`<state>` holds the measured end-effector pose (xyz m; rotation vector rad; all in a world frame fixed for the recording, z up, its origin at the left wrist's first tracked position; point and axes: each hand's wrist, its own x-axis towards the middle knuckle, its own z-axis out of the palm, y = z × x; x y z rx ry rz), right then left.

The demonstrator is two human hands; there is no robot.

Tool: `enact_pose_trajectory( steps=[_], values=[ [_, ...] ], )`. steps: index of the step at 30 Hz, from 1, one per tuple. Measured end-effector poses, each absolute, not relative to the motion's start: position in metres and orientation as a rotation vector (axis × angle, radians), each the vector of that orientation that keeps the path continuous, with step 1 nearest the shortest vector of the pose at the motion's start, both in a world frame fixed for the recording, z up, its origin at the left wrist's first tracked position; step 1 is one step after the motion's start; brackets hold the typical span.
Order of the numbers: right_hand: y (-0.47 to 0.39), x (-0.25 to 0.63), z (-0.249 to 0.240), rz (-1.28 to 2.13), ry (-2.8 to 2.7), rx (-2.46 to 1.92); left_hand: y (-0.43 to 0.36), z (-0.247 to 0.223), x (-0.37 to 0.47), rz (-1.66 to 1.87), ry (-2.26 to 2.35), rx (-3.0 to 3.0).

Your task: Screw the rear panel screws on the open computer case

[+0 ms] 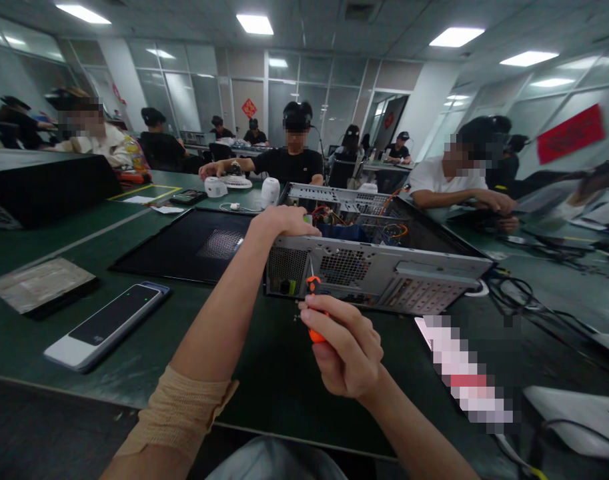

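An opened desktop computer case (pixel 379 267) lies on its side with its grey rear panel toward me. My right hand (pixel 347 343) is closed around the orange handle of a screwdriver (pixel 313 287). The shaft points up and forward to the rear panel, its tip at the strip between the hexagonal mesh and the square-holed grille. Over the upper left rear edge of the case lies my left hand (pixel 289 220), gripping there. Some of its fingers are hidden behind the edge. Wires (pixel 329 215) and metal brackets show inside the case.
A black side panel (pixel 174 247) lies left of the case. Nearer are a white-and-black power bank (pixel 109 327) and a flat drive-like box (pixel 44 287). Cables (pixel 524 300) and a pixelated phone-shaped object (pixel 464 373) lie right. White cameras (pixel 270 192) stand behind; co-workers sit around.
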<state>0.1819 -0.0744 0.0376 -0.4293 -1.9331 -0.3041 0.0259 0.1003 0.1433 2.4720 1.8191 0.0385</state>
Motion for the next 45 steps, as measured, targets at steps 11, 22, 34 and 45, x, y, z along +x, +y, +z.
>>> enact_pose_trajectory(
  steps=[11, 22, 34, 45],
  values=[
    [-0.072, 0.176, 0.039, -0.267, -1.773, -0.510, 0.105, 0.141, 0.024, 0.052, 1.797, 2.481],
    [-0.076, 0.178, 0.041, -0.354, -1.877, -0.473, 0.108, 0.139, 0.024, 0.053, 1.812, 2.477],
    [-0.078, 0.174, 0.038, -0.344, -1.997, -0.411, 0.106, 0.141, 0.025, 0.063, 1.805, 2.478],
    [-0.073, 0.178, 0.035, -0.403, -1.869, -0.369, 0.108, 0.140, 0.024, 0.050, 1.799, 2.470]
  ],
)
